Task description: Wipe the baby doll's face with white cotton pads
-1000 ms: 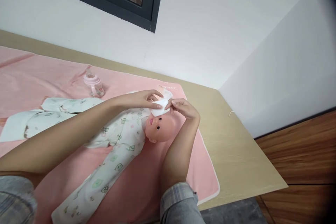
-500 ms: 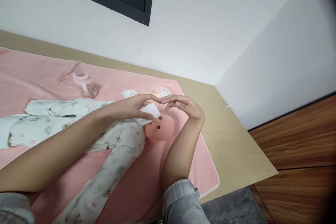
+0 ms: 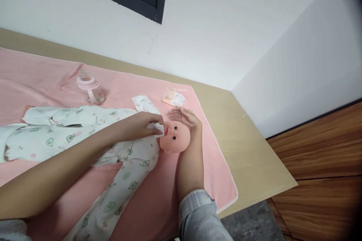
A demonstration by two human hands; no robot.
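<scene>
One tissue (image 3: 158, 129) mid-frame: we're likely wiping the doll's face (image 3: 172, 134), left hand (image 3: 141, 125) pinching it, right hand (image 3: 185, 118) cupped open, empty; next move's needing light pressure.

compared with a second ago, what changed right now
The right hand came off the white tissue and moved in beside the doll's head. The left hand kept it, shifting it to the doll's mouth. The bottle stayed on the pink mat.
</scene>
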